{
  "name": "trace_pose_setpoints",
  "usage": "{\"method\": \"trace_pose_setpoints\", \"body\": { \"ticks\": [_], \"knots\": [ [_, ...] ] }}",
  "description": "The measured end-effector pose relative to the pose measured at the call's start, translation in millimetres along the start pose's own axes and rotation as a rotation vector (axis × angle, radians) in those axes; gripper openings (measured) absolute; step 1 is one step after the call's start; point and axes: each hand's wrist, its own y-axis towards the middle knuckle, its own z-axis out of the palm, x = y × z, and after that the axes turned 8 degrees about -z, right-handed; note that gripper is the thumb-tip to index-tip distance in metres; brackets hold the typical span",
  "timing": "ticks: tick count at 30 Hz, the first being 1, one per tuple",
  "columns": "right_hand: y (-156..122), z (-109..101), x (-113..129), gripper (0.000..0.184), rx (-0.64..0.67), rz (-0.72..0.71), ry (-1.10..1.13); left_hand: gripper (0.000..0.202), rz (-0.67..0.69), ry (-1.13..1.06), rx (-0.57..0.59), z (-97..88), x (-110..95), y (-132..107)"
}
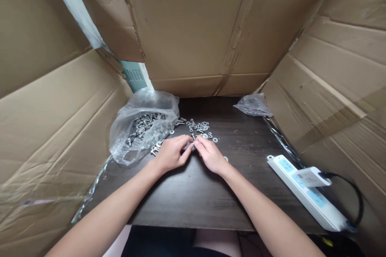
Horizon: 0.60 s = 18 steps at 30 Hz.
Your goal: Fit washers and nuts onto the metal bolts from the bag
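Over the dark table, my left hand (173, 152) and my right hand (211, 154) meet fingertip to fingertip, both closed in a pinch. A small silver bolt (193, 137) shows between them, at the left fingertips. Whatever the right fingers grip is too small and covered to make out. Just beyond the hands lies a loose pile of bolts, nuts and washers (197, 125). Beside my left hand, several bolts (155, 148) lie by the mouth of a clear plastic bag (120, 128), which holds many bolts with washers (147, 122).
Cardboard walls (193, 28) enclose the dark table (187, 196) at the back and both sides. A white power strip (313, 196) with a plugged-in adapter and black cable lies at the right. Another clear bag (255, 104) sits at the back right.
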Motion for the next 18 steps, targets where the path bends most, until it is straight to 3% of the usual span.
{"method": "trace_pose_setpoints", "body": {
  "ticks": [8, 15, 18],
  "knots": [
    [1.5, -0.9, -3.4, 0.027, -0.009, 0.026, 0.026, 0.016, -0.02, 0.022, -0.001, -0.2, -0.6, 1.6],
    [1.0, 1.0, -1.6, 0.037, -0.017, 0.034, 0.033, 0.015, 0.006, 0.027, -0.011, -1.4, -0.2, 2.1],
    [0.4, 0.5, -1.1, 0.032, -0.027, 0.029, 0.033, 0.015, -0.008, 0.025, -0.016, -1.6, -0.4, 1.9]
  ]
}}
